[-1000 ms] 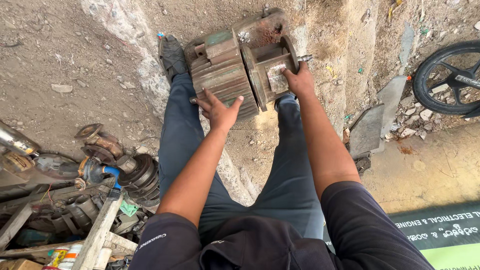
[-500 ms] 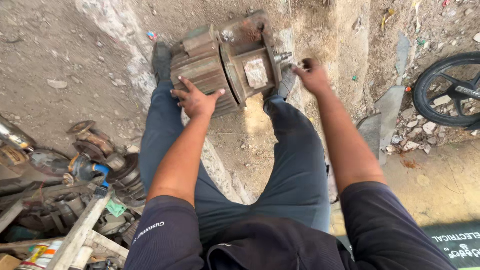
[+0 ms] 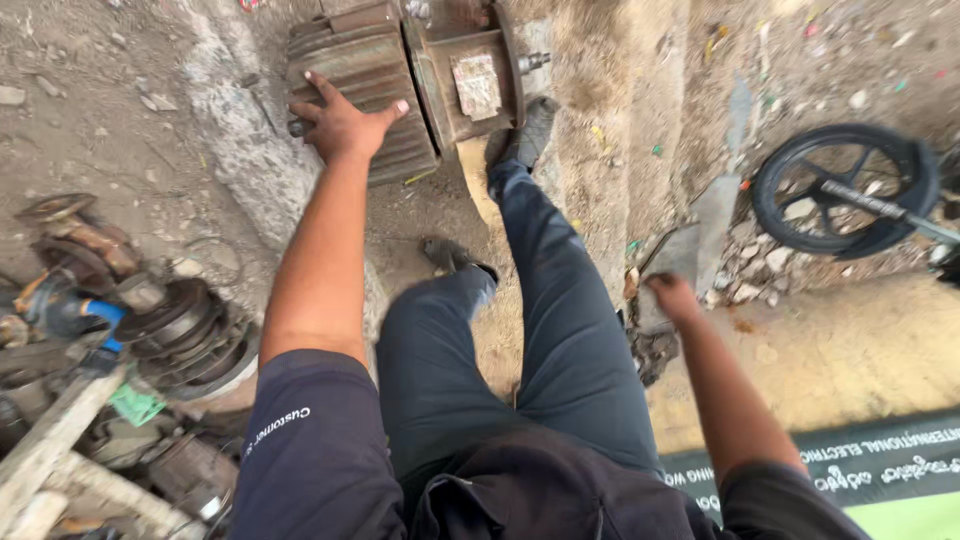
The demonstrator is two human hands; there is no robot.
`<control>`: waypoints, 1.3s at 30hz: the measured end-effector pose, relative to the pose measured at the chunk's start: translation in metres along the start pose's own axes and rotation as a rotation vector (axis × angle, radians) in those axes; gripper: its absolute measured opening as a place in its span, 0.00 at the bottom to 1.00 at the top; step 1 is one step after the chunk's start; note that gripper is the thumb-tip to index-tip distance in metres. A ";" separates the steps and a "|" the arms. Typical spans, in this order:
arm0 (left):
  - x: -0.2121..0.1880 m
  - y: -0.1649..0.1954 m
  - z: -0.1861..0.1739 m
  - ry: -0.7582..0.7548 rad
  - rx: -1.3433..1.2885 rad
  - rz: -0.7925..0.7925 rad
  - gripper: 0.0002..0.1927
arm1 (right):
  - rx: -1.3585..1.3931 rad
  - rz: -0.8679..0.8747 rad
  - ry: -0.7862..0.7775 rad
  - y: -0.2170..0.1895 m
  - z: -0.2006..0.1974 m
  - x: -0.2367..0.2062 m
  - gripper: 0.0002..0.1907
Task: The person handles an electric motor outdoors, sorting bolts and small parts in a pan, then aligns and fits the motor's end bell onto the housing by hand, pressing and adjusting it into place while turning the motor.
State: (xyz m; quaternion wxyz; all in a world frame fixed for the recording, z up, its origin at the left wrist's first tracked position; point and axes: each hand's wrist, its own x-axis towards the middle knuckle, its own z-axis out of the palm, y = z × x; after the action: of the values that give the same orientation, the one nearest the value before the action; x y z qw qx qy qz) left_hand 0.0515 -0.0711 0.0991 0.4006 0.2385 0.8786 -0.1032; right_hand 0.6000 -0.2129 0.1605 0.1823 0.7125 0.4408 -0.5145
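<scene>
A large rusty electric motor [image 3: 440, 70] with a ribbed casing lies on the dirt ground at the top of the view. My left hand [image 3: 340, 122] rests flat on its ribbed side, fingers spread. One shoe [image 3: 525, 130] presses against the motor's end plate, the other foot [image 3: 450, 258] is on the ground nearer to me. My right hand [image 3: 672, 296] has come down to my right side, fingers curled loosely near a flat grey stone slab [image 3: 685, 250]; it holds nothing that I can see.
A pile of rusty pulleys and metal scrap [image 3: 150, 320] lies at the left with wooden slats [image 3: 50, 450]. A black wheel [image 3: 845, 190] rests at the right among rubble. A printed banner [image 3: 880, 470] lies at the bottom right.
My right hand has left the motor and dropped to my right side. The left hand stays on the motor's casing, and my right foot now pushes against its end.
</scene>
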 end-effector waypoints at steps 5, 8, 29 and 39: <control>-0.035 -0.094 0.016 0.253 -0.368 0.302 0.62 | -0.294 0.255 -0.182 0.053 0.040 -0.103 0.28; -0.133 -0.221 0.041 0.129 -0.425 0.238 0.56 | -0.536 0.075 -0.165 0.053 0.041 -0.129 0.32; -0.467 -0.383 -0.019 -0.053 -1.498 0.096 0.36 | -0.168 -1.723 -0.096 -0.349 0.007 -0.475 0.20; -0.574 -0.310 -0.145 -0.093 -2.118 1.055 0.63 | -0.494 -2.440 0.018 -0.378 0.139 -0.523 0.51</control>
State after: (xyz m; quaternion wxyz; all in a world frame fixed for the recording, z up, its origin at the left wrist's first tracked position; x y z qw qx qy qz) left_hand 0.1254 -0.4777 0.6240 0.4232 0.1170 0.3040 0.8455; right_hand 0.1692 -0.3363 0.6448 -0.2885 -0.2120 0.9006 -0.2463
